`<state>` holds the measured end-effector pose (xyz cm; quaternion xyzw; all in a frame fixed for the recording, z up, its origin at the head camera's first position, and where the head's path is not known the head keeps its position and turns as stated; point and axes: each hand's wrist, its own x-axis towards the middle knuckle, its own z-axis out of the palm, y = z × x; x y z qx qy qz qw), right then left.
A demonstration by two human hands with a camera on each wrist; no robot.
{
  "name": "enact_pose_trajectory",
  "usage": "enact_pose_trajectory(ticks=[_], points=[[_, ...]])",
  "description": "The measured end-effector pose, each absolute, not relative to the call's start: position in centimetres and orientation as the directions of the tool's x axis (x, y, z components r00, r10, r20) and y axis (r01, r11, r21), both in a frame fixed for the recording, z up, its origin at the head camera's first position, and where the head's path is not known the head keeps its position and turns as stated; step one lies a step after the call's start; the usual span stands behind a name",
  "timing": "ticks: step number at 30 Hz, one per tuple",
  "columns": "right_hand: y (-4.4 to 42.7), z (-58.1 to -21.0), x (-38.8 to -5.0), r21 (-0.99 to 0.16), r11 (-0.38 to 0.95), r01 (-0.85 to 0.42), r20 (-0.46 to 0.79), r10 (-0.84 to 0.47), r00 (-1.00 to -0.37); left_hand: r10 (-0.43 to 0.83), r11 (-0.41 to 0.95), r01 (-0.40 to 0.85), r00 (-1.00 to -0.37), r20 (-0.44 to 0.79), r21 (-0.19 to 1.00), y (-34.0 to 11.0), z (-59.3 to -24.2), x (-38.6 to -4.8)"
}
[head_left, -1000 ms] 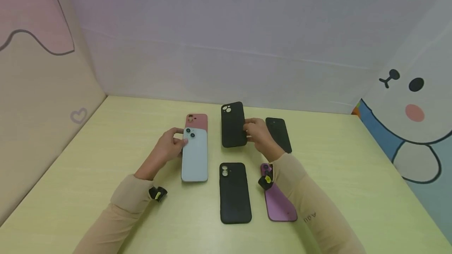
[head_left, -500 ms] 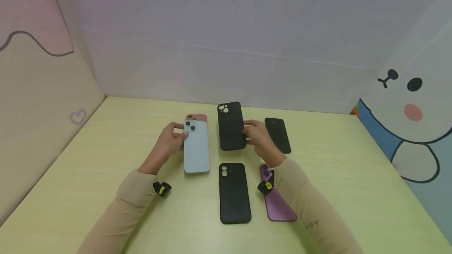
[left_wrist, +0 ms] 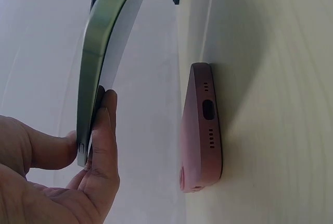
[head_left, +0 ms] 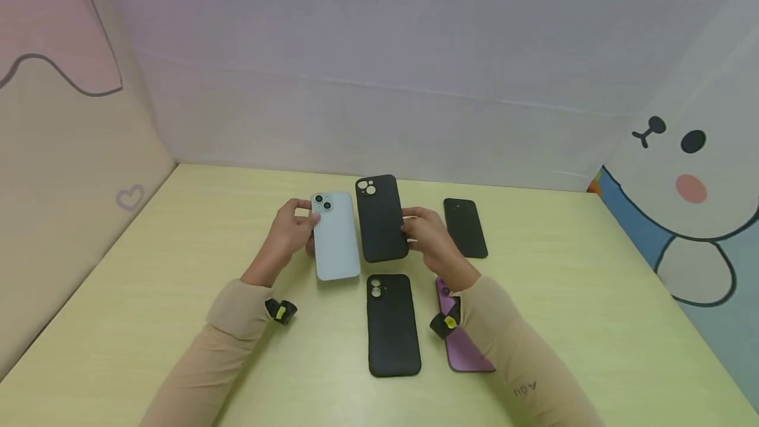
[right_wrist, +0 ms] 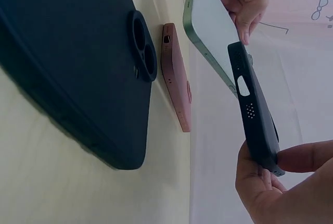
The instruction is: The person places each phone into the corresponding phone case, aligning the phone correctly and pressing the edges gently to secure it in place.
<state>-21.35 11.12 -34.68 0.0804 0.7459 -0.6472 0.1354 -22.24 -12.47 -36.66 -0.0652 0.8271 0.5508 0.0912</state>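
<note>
At the head view's centre, the held phone (head_left: 336, 242) is pale blue with 2 black lenses (head_left: 327, 205), the held case (head_left: 381, 219) plain black. The tabletop (head_left: 178, 269) is streaked pale yellow; far right, a white cartoon figure (head_left: 720, 176) has 1 pink spot (head_left: 690, 188).

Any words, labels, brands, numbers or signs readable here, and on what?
None can be read with certainty.
Right sleeve: short dark lettering, too small and blurred to quote.
Held pale phone and held black case: no readable mark.
Left wall: a drawn heart, not text.

Yellow tabletop (head_left: 196, 262) below hands (head_left: 288, 230); lilac-grey wall (head_left: 379, 84) beyond; beige wall (head_left: 65, 157) with 1 heart (head_left: 130, 198) left, cartoon wall (head_left: 670, 176) right.
</note>
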Motion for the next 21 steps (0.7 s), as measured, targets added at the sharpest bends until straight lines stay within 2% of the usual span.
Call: enact_pose_trajectory(ticks=[21], points=[[10.4,-35.3,-20.5,-0.946,0.141,0.292,-0.307,-0.094,-0.947,-0.006,0.306,-0.197,-0.979,-0.205,0.932,-11.4,-36.3,-22.7]])
